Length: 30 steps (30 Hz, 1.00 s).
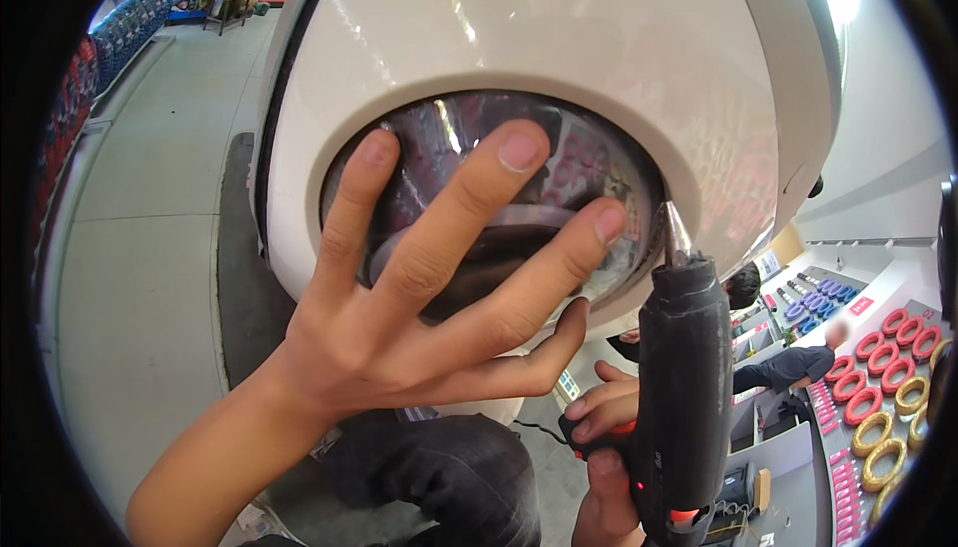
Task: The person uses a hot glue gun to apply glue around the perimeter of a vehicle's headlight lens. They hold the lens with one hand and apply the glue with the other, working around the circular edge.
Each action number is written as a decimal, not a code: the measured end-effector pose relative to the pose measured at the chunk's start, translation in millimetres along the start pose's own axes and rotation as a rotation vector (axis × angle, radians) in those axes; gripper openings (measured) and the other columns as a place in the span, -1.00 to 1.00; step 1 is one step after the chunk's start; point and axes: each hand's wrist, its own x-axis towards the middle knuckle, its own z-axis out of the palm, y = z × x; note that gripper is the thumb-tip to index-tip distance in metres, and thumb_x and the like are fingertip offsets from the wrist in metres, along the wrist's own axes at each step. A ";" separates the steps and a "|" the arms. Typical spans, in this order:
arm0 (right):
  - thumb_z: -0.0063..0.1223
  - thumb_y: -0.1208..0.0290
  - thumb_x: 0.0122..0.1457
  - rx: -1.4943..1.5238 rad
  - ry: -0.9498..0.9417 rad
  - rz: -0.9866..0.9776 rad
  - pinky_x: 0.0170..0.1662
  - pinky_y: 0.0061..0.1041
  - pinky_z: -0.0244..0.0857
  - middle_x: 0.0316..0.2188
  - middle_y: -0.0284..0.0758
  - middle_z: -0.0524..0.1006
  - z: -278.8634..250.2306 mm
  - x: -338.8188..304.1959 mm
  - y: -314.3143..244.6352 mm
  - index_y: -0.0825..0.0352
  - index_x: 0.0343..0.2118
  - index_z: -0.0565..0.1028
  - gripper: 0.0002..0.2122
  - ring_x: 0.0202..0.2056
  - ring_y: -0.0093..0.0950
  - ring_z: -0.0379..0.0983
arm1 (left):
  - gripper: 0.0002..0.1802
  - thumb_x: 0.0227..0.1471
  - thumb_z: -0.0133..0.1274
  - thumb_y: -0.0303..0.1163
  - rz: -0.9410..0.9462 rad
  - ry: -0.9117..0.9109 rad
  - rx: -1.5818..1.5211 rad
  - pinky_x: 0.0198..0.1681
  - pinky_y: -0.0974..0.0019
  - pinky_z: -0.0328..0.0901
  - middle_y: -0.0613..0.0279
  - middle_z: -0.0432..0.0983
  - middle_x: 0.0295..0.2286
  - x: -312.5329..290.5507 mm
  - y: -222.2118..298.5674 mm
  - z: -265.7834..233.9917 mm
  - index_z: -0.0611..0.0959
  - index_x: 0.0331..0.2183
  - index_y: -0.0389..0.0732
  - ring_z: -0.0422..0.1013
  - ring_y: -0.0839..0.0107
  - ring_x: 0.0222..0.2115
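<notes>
- Pale marking [658, 462] on the black glue gun [684, 367], unreadable!
- Left hand [364, 342] spread wide over the headlight [591, 160]!
- Right hand [606, 495] clasps the gun, nozzle [678, 233] by the headlight!

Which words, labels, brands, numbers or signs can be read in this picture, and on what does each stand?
Printed text is not copied here; its places are:
Black tool: small pale marking, too small to read.
Red wall sign: too small to read.
Display panel at right: short mark, left uncopied.
Pink tags: too small to read.
</notes>
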 end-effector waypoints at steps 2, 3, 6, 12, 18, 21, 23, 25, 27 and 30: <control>0.17 0.08 0.12 0.010 0.003 -0.028 0.17 0.04 0.31 -0.49 -0.34 0.53 0.5 0.0 2.6 0.33 -0.39 0.51 -0.66 -0.29 -0.35 0.58 | -0.57 0.01 0.29 -0.01 0.000 -0.003 -0.006 0.28 -0.43 0.20 0.49 0.45 0.20 -1.6 -0.2 0.5 0.50 -0.08 0.44 0.38 -0.18 0.19; 0.17 0.09 0.12 0.022 0.006 -0.053 0.16 0.03 0.32 -0.49 -0.35 0.53 0.0 -0.5 5.3 0.33 -0.39 0.51 -0.67 -0.29 -0.35 0.58 | -0.57 0.01 0.29 -0.02 0.003 0.003 0.000 0.28 -0.42 0.21 0.49 0.45 0.20 -2.3 -1.2 0.7 0.50 -0.07 0.44 0.38 -0.16 0.19; 0.17 0.11 0.14 0.043 0.013 -0.090 0.14 0.00 0.34 -0.49 -0.35 0.53 -10.3 -7.8 15.0 0.33 -0.39 0.51 -0.68 -0.30 -0.35 0.57 | -0.56 0.02 0.29 -0.04 0.021 0.017 0.016 0.28 -0.36 0.22 0.51 0.46 0.18 -2.5 -4.3 1.3 0.50 -0.07 0.44 0.39 -0.12 0.18; 0.15 0.16 0.19 0.195 0.133 -0.084 0.11 -0.06 0.36 -0.52 -0.33 0.47 -20.5 -26.1 36.9 0.38 -0.31 0.46 -0.68 -0.34 -0.35 0.53 | -0.65 0.08 0.23 -0.02 0.057 0.035 0.063 0.31 -0.26 0.17 0.48 0.46 0.18 -0.5 -8.9 1.7 0.51 -0.08 0.46 0.35 -0.06 0.20; -0.01 0.21 0.23 0.312 0.248 -0.100 0.19 -0.08 0.30 -0.43 -0.34 0.41 -25.8 -40.6 59.8 0.36 -0.30 0.41 -0.74 -0.25 -0.37 0.47 | -0.69 0.24 -0.03 0.29 0.141 -0.013 0.057 0.33 -0.29 0.08 0.33 0.44 0.20 0.4 -14.1 -3.0 0.56 -0.09 0.47 0.30 -0.16 0.23; -0.04 0.22 0.23 0.243 0.386 -0.118 0.21 -0.07 0.27 -0.41 -0.30 0.41 -22.4 -55.6 75.9 0.35 -0.31 0.39 -0.76 -0.23 -0.35 0.46 | -0.62 0.24 -0.06 0.34 0.177 -0.008 0.052 0.31 -0.30 0.08 0.25 0.43 0.21 3.3 -17.3 -2.5 0.58 -0.06 0.44 0.29 -0.21 0.23; -0.03 0.24 0.26 0.152 0.458 -0.110 0.26 -0.05 0.22 -0.36 -0.26 0.43 -16.0 -70.1 87.8 0.35 -0.30 0.40 -0.76 -0.18 -0.35 0.46 | -0.57 0.23 -0.09 0.36 0.198 -0.030 0.058 0.29 -0.29 0.09 0.19 0.44 0.21 6.2 -18.8 -7.4 0.60 -0.04 0.40 0.28 -0.23 0.23; 0.00 0.25 0.26 0.053 0.415 -0.094 0.27 -0.05 0.20 -0.34 -0.25 0.45 -14.2 -81.1 94.3 0.36 -0.29 0.41 -0.77 -0.16 -0.34 0.47 | -0.50 0.24 -0.15 0.36 0.219 -0.061 0.045 0.27 -0.28 0.12 0.12 0.44 0.20 8.1 -18.7 -11.0 0.61 -0.02 0.35 0.27 -0.25 0.23; 0.05 0.38 0.24 0.000 0.338 -0.129 0.20 -0.05 0.29 -0.34 -0.32 0.54 -16.6 -81.8 92.0 0.34 -0.26 0.49 -0.86 -0.16 -0.31 0.55 | -0.50 0.26 -0.18 0.32 0.233 -0.111 0.027 0.25 -0.28 0.13 0.08 0.45 0.20 11.6 -20.3 -17.6 0.62 -0.01 0.32 0.27 -0.25 0.23; 0.08 0.42 0.22 -0.013 0.381 -0.187 0.11 -0.04 0.39 -0.41 -0.30 0.57 -16.7 -80.2 93.6 0.40 -0.28 0.49 -0.86 -0.23 -0.30 0.59 | -0.52 0.23 -0.17 0.21 0.267 -0.113 0.034 0.21 -0.25 0.17 -0.03 0.44 0.19 21.0 -22.1 -25.7 0.64 -0.01 0.24 0.25 -0.24 0.23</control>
